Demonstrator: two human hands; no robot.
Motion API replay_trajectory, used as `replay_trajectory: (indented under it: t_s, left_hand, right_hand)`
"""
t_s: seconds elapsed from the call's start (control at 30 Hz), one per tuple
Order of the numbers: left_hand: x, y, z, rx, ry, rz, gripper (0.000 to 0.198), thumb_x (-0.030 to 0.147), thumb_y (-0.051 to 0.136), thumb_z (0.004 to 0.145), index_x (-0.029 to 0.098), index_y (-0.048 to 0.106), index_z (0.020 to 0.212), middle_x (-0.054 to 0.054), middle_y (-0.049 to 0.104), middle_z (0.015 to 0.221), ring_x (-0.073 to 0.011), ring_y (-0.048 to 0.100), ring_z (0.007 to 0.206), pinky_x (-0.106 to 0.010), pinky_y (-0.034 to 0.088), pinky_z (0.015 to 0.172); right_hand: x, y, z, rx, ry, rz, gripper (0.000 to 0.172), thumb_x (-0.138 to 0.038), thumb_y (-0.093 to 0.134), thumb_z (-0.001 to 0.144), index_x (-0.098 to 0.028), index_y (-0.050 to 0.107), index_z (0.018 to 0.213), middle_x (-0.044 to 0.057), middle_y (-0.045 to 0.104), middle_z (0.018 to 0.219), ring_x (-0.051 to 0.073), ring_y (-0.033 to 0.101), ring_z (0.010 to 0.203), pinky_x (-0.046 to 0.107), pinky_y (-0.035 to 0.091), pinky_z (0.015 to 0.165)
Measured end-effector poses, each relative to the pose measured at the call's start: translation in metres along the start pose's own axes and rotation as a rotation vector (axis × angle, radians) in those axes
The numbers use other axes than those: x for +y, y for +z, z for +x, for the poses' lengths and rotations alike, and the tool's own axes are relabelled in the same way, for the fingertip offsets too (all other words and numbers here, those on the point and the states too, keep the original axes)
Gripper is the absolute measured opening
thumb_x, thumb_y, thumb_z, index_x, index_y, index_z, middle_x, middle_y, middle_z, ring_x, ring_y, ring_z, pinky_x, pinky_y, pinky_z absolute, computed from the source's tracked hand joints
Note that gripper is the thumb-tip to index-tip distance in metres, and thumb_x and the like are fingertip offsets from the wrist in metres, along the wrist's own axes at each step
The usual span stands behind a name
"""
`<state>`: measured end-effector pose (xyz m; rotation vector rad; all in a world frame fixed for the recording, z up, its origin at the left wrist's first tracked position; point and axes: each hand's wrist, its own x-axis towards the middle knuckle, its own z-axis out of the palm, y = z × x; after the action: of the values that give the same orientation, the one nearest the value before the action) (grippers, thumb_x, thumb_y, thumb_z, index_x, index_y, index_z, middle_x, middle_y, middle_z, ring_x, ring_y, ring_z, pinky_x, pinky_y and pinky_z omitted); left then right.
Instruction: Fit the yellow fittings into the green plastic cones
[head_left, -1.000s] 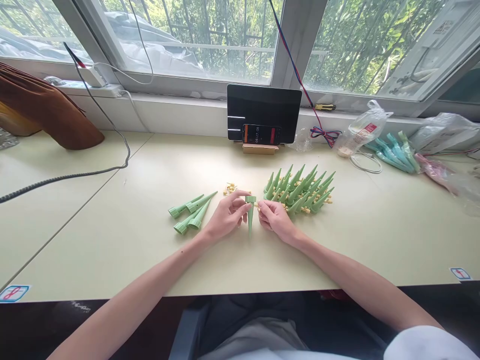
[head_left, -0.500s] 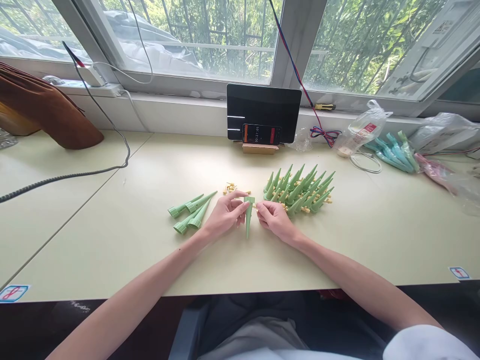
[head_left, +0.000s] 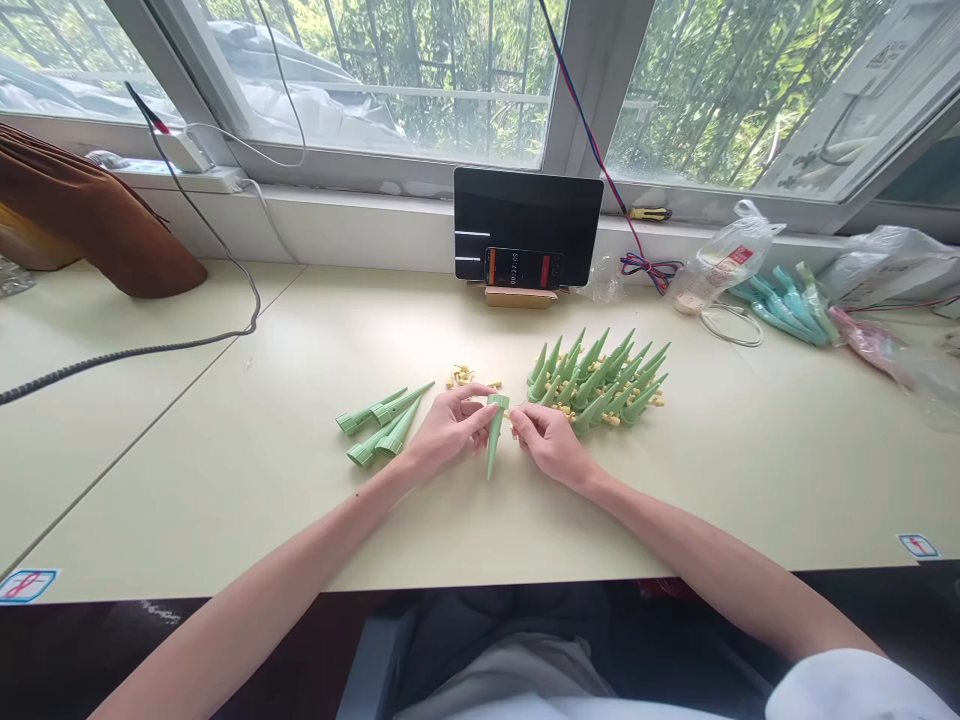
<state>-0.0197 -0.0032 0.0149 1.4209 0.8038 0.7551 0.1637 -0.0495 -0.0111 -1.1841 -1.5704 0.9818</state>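
My left hand pinches a green plastic watering spike by its wide collar, with the point hanging down. Close on its right, my right hand is closed in a pinch on a small yellow valve at the side of the spike; the fingers mostly hide it, and I cannot tell whether it sits in the spike. Several loose green spikes lie to the left of my left hand. Just beyond the hands is a small heap of yellow valves. Beyond my right hand, many green spikes with yellow valves stand grouped, points up.
A tablet with a phone before it leans at the back of the table. Plastic bags and blue-green wrapped pieces lie back right. A black cable crosses the left side, near a brown bag.
The spike in my left hand has tilted slightly, its tip swinging a little to the left. My right hand has shifted slightly left against it.
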Motion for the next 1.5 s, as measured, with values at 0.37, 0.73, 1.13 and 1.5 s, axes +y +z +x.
replay_trajectory:
  t_s: [0.37, 0.73, 1.13, 1.5]
  left_hand:
    - [-0.005, -0.004, 0.003, -0.038, -0.078, -0.134, 0.040, 0.046, 0.073, 0.081, 0.016, 0.062, 0.105, -0.004, 0.069, 0.068, -0.0148, 0.063, 0.056, -0.021, 0.046, 0.043]
    - [-0.006, -0.005, 0.005, -0.060, -0.165, -0.249, 0.040, 0.045, 0.075, 0.079, 0.015, 0.065, 0.104, -0.003, 0.067, 0.066, -0.0119, 0.060, 0.051, -0.020, 0.045, 0.042]
    - [-0.006, -0.002, 0.005, -0.041, -0.135, -0.212, 0.062, 0.045, 0.075, 0.079, 0.016, 0.057, 0.130, -0.006, 0.069, 0.077, -0.0153, 0.064, 0.064, -0.023, 0.050, 0.051]
    - [-0.008, 0.003, 0.003, -0.023, -0.053, -0.128, 0.067, 0.045, 0.072, 0.082, 0.014, 0.055, 0.138, -0.001, 0.064, 0.067, -0.0091, 0.053, 0.051, -0.024, 0.049, 0.052]
  right_hand:
    - [-0.004, -0.001, -0.001, 0.018, -0.194, -0.236, 0.036, -0.039, 0.042, 0.100, -0.019, 0.055, 0.073, 0.000, 0.052, 0.064, 0.012, 0.041, 0.053, 0.026, 0.033, 0.056]
    - [-0.004, 0.000, -0.002, 0.031, -0.218, -0.273, 0.031, -0.033, 0.041, 0.100, -0.019, 0.053, 0.075, -0.001, 0.051, 0.065, 0.012, 0.040, 0.053, 0.025, 0.032, 0.057]
    - [-0.005, 0.000, -0.002, 0.140, -0.146, -0.217, 0.035, -0.041, 0.041, 0.100, -0.020, 0.051, 0.073, -0.002, 0.049, 0.061, 0.011, 0.037, 0.050, 0.025, 0.030, 0.054]
    - [-0.003, 0.002, -0.004, 0.123, 0.013, -0.019, 0.039, -0.049, 0.045, 0.098, -0.020, 0.050, 0.072, -0.003, 0.043, 0.055, 0.012, 0.037, 0.049, 0.026, 0.031, 0.051]
